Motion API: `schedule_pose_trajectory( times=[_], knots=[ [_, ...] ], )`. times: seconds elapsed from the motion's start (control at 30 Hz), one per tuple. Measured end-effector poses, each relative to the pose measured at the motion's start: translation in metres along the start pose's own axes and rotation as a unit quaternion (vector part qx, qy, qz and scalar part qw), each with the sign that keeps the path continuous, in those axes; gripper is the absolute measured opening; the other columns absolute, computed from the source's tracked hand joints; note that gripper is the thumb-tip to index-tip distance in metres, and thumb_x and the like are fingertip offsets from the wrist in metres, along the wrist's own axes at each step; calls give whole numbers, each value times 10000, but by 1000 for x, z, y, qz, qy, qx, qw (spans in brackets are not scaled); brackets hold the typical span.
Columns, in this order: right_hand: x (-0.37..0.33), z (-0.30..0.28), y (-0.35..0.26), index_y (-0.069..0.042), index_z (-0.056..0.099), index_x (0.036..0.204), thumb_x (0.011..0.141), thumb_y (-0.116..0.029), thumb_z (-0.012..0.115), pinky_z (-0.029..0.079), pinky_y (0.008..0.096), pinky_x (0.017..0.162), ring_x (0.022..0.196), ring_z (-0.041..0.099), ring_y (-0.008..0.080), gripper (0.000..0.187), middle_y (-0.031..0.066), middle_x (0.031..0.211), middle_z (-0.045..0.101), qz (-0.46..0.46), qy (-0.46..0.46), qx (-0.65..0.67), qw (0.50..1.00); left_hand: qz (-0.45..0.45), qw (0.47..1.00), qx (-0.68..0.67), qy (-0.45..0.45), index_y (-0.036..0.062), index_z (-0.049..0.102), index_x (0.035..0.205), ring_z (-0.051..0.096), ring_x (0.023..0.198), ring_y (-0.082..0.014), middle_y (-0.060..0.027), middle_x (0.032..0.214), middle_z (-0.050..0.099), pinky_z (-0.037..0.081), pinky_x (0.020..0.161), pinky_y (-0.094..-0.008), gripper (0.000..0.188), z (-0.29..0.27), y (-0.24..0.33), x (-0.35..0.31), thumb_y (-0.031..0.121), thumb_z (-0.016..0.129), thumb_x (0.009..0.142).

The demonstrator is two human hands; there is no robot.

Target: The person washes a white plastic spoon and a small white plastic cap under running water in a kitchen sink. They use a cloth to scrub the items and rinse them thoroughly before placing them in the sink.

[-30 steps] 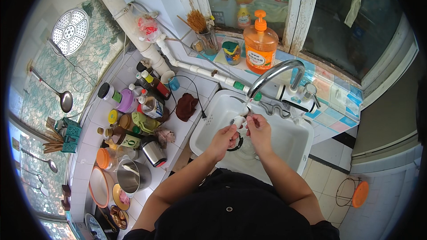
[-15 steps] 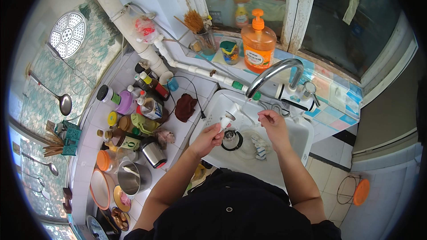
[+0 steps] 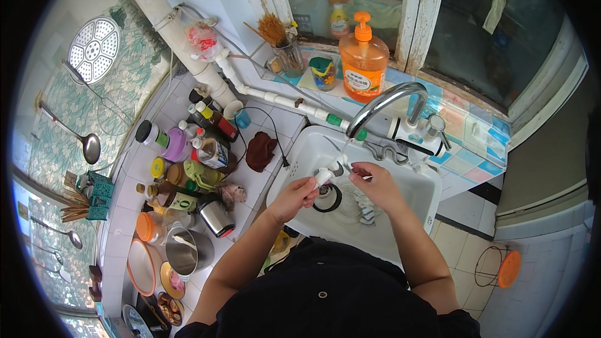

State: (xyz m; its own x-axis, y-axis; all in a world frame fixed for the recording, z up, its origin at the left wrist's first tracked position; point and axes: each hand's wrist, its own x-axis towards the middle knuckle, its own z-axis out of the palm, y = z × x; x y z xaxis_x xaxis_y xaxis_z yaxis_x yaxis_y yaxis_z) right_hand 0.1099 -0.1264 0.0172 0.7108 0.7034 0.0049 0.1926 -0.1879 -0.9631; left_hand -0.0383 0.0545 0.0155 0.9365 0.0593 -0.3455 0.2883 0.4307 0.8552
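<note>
Here I am over the white sink (image 3: 410, 213), my left hand (image 3: 294, 198) closed round a small white piece (image 3: 323, 177), its greyish end leaning right, held above the sink's left half, just below the thin stream from the chrome tap (image 3: 387, 95). My right hand (image 3: 378, 186) comes in opposite, fingers bent, the gap between thumb and forefinger narrow; whether they pinch anything, I can't tell.

Trouble spots: wet fingertips make a slippery grip, so the piece could shoot out and drop by the black ring (image 3: 338, 202) or the striped cloth (image 3: 365, 209) below. Tilt that end under the water and spray might fly over the sink's left rim, where a black plug (image 3: 286, 163) lies at the right edge of the desk (image 3: 289, 126).

And look at the change: half a second ago my right hand is well apart and the piece points up; now it's lower, tipped rightward, and those right fingers are close beside it.
</note>
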Motion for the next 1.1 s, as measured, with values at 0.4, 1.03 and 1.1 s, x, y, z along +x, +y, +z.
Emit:
schedule_pose_trajectory(
  times=[0.4,1.03,1.1],
  knots=[
    [-2,10,14,-34,576,1075,744,-131,672,510,320,666,694,649,225,358,107,804,672,-9,75,-98,992,-65,993,-75,62,53,534,1077,268,528,-34,87,637,326,239,502,-194,340,14,14,2,349,410,962],
    [-23,-13,-31,9,558,1073,937,-187,450,452,231,661,754,563,116,262,42,808,577,190,-75,421,884,36,996,-13,-77,60,460,1202,424,890,-84,18,951,481,350,839,-242,368,-18,-9,-3,317,481,939],
    [-19,-13,-27,4,567,1034,945,-220,444,423,234,588,671,521,99,271,15,726,538,222,-111,431,868,1,996,-47,-74,70,444,1244,450,909,-86,21,976,503,355,859,-250,414,-22,-13,-2,323,513,924]
  ],
)
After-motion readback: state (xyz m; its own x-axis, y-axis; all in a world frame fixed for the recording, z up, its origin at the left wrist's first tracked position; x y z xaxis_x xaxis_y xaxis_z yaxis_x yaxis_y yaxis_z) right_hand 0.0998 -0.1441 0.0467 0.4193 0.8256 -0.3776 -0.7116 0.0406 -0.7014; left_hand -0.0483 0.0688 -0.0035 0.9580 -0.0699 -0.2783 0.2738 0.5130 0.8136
